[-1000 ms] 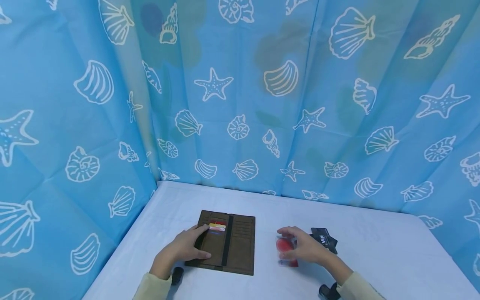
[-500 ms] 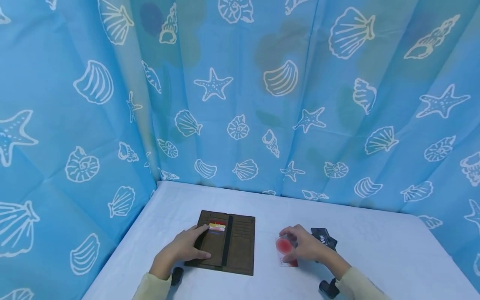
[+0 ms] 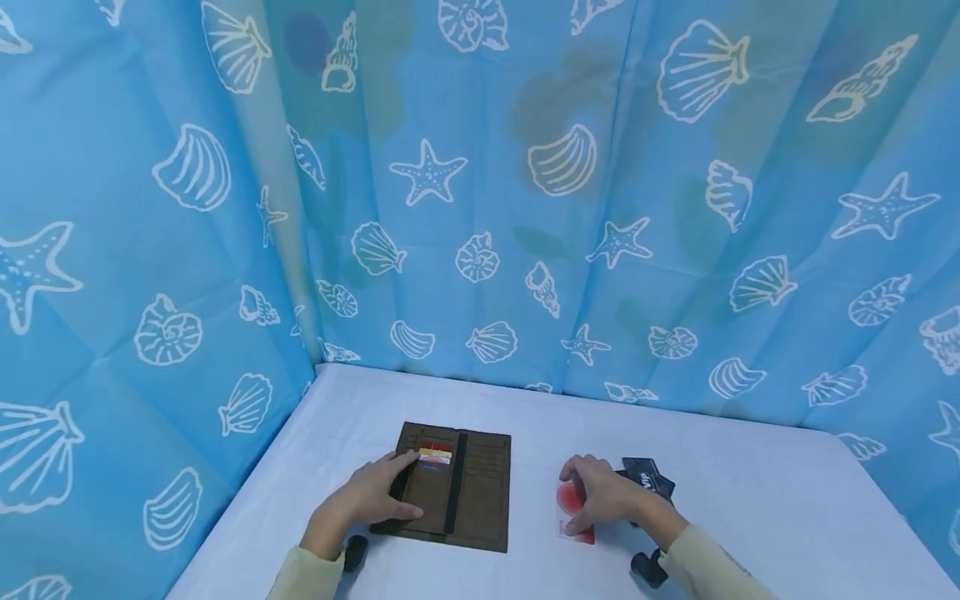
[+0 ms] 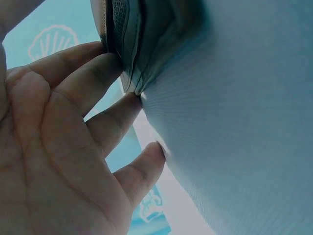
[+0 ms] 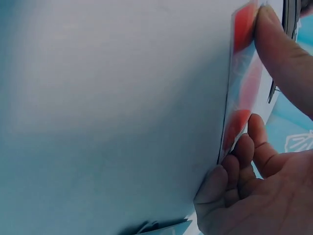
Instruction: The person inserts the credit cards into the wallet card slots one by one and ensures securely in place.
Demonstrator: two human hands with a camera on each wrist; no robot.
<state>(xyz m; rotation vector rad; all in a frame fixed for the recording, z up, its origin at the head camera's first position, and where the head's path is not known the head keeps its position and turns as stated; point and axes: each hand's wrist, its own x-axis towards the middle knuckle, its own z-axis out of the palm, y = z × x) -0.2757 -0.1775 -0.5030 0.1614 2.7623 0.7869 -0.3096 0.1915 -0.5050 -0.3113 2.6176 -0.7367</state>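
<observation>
A brown bifold wallet (image 3: 483, 492) lies opened flat on the white table, with several cards (image 3: 435, 454) showing in its left-side slots. My left hand (image 3: 367, 493) rests on its left side, thumb and fingers spread; in the left wrist view the fingertips touch the wallet's edge (image 4: 146, 49). To the right of the wallet, my right hand (image 3: 607, 492) holds a red-and-white card (image 3: 572, 500) between thumb and curled fingertips at its ends. The right wrist view shows the card (image 5: 241, 73) nearly edge-on, low over or on the cloth.
Several black cards, one marked VIP (image 3: 641, 473), lie in an overlapping pile just behind the right hand, partly hidden by it. A white cloth (image 3: 787, 508) covers the table. Blue shell-print curtains (image 3: 495, 250) stand at the back and left.
The red-and-white card was blurred and tilted a second ago; it now lies slightly further right and nearer, with the right hand shifted with it. The left hand and wallet have stayed put.
</observation>
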